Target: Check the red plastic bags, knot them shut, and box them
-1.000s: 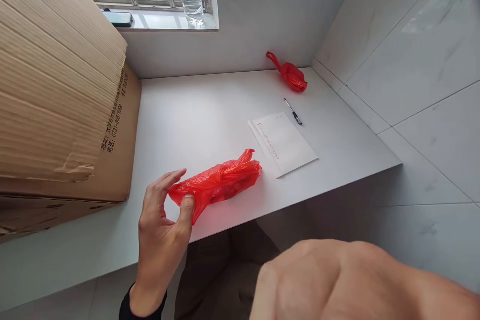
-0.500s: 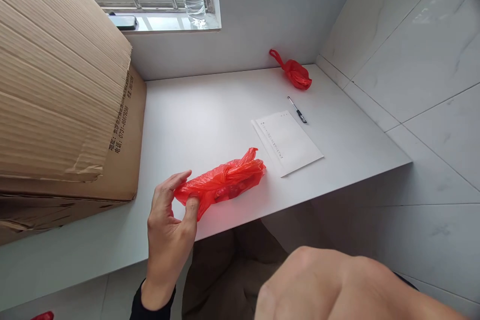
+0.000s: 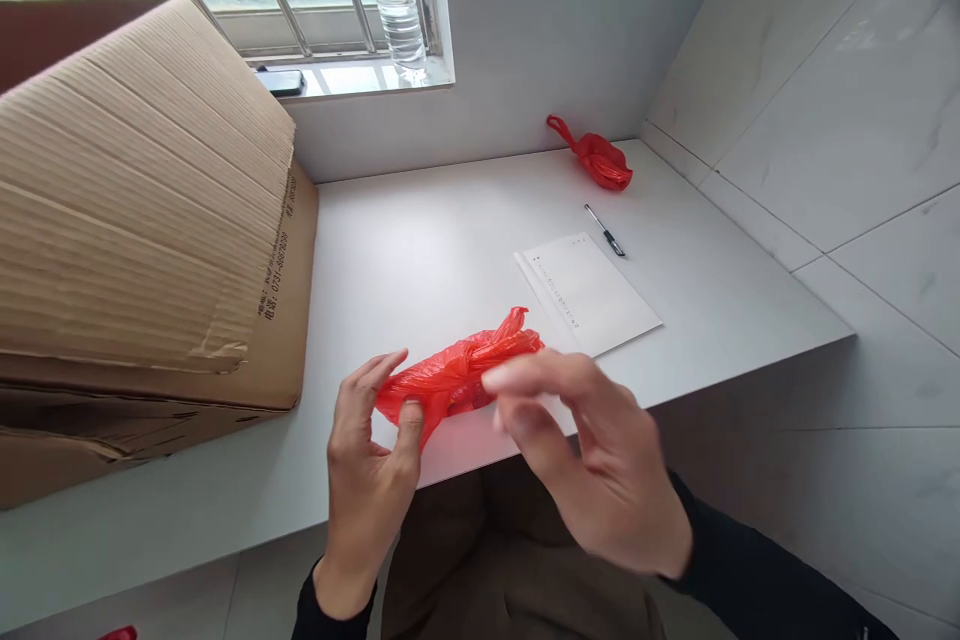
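I see the crumpled red plastic bag [image 3: 448,372] right of the cardboard box [image 3: 135,240], its box-side end loosely held in the left hand's [image 3: 373,475] half-open grip, 1 thumb [image 3: 409,428] against it; the blurred right hand [image 3: 609,465] curls farther right, its hold indeterminable.

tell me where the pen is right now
In the head view, the pen lies right of centre on the white tabletop, just beyond the printed paper and nearer than the red bag by the back wall.
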### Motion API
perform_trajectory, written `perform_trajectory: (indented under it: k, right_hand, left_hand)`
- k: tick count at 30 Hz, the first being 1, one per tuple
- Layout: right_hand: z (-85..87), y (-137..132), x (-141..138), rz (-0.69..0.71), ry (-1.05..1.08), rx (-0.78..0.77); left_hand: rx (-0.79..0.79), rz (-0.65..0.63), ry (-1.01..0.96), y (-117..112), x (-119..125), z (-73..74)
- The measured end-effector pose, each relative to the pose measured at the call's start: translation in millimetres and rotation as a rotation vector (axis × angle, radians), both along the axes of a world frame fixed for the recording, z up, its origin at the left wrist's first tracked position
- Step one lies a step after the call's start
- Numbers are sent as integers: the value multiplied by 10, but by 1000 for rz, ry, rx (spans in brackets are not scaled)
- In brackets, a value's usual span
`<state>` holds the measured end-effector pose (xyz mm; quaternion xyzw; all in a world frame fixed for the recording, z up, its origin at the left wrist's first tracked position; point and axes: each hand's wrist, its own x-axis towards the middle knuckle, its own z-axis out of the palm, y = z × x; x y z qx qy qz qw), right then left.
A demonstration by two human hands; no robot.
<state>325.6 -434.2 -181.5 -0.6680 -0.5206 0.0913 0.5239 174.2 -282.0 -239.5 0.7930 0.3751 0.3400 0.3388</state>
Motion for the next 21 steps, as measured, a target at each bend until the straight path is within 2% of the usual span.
perform_trajectory:
  k: [1,4,7,10,13,16,21]
  right_hand:
    - [-91,128,41,0,-2,1]
    - [-389,418,150,-43,-154,-126]
    - [-542,470,236,-25,-159,-185]
    - [-514,357,347,-44,-59,-173]
    - [-435,244,454,-160,89,-202]
    - [-389,207,461,-201,157,-242]
    - [-367,231,379,-131,206,-263]
  left_hand:
    - [18,-17,8,-13,16,18]
    - [35,-56,33,-45,54,40]
    - [27,-54,40,-22,37,18]
    - [15,52,28,65,-48,-7]
    - [10,146,19,125,-131,15]
    - [64,109,12,67,-108,95]
    - [194,-20,40,-63,73,216]
